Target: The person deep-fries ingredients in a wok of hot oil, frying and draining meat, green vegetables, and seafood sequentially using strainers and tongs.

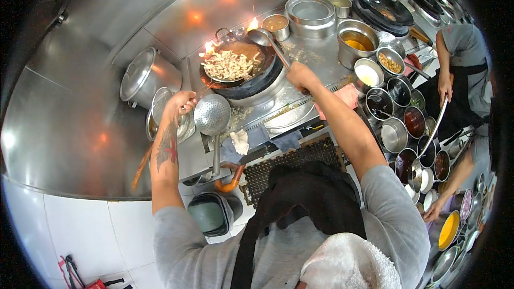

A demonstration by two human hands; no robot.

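Observation:
My left hand (183,103) is closed around a thin metal handle (206,88) that runs to the near left edge of the wok (264,69); what it joins there is unclear. Pale strips of food (230,66) lie in the wok, with flames (210,48) at its far left edge. In my right hand (303,77) is the handle of a ladle (260,37), its bowl over the wok's far right rim. A perforated skimmer (212,114) rests beside my left hand, its handle pointing toward me.
Left of the wok stands a lidded pot (144,77). Behind the ladle are a small pot of brown liquid (275,23) and a large pot (310,13). Sauce containers (393,135) crowd the right side, where another person's hand (444,88) holds a ladle (428,144).

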